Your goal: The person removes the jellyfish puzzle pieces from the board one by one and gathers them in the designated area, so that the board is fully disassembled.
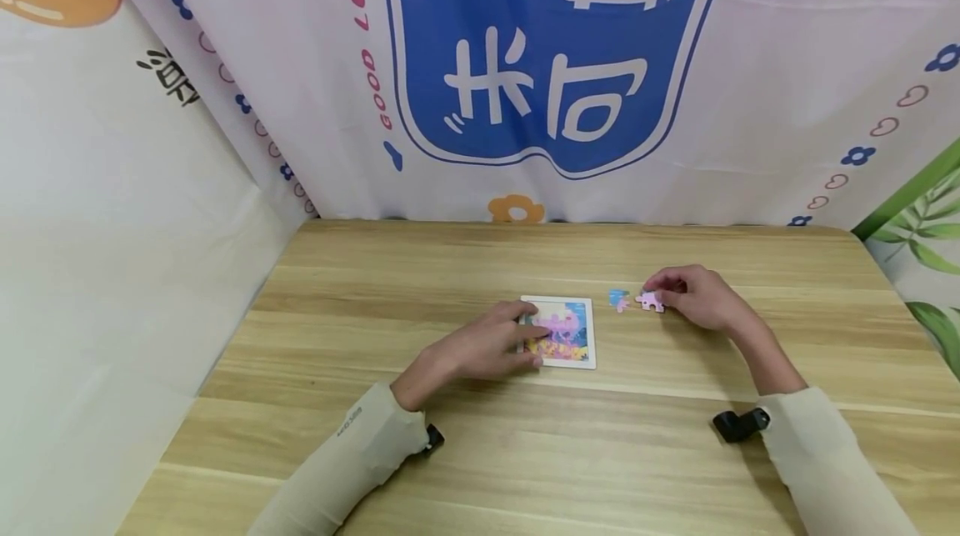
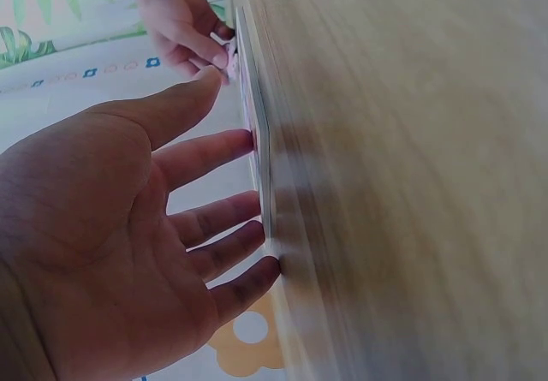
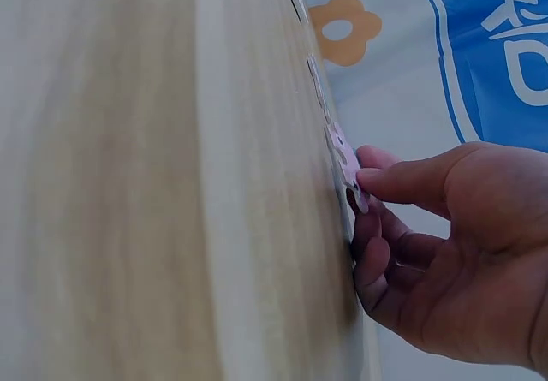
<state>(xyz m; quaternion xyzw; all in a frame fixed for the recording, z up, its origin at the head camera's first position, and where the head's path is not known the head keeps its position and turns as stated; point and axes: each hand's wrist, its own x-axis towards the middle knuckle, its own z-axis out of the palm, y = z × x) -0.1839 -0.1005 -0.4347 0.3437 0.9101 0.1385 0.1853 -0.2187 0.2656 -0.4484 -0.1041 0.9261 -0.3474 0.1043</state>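
A white-framed jigsaw puzzle [image 1: 576, 359] with a colourful picture lies flat on the table. My left hand [image 1: 491, 342] rests on its left side, fingers spread and fairly straight, fingertips touching the picture and frame. To the right of the puzzle, my right hand [image 1: 697, 296] pinches a pink puzzle piece [image 1: 651, 301] between thumb and fingers, close over the tabletop. In the right wrist view the same pink piece [image 3: 347, 165] shows under the thumb, with the other fingers curled. Between that piece and the frame lies a blue and pink puzzle piece [image 1: 618, 299].
The wooden table [image 1: 480, 444] meets a printed cloth backdrop [image 1: 750, 144] along its far edge. A white cloth [image 1: 127, 269] hangs at the left side. Black camera mounts [image 1: 738, 426] sit at both sleeve cuffs.
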